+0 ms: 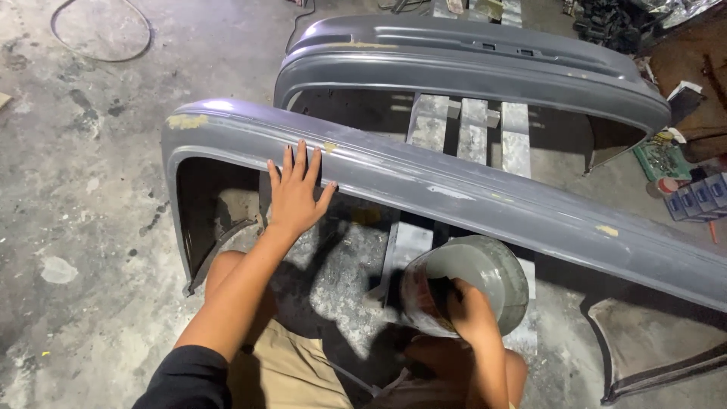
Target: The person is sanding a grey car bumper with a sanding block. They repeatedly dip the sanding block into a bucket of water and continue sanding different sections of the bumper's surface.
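Reaching into a grey-filled bucket (469,284), right hand (469,310) dips inside.

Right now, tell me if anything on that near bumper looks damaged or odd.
The near grey bumper carries yellowish filler patches: one at its left corner, one beside the left hand, one further right. They break up the grey coat. The right hand reaches into a tilted grey tub; nothing looks spilled.

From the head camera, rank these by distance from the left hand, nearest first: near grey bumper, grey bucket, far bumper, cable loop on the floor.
1. Near grey bumper: under the left hand.
2. Grey bucket: lower right, by the right hand.
3. Far bumper: behind, upper right.
4. Cable loop: top left floor.
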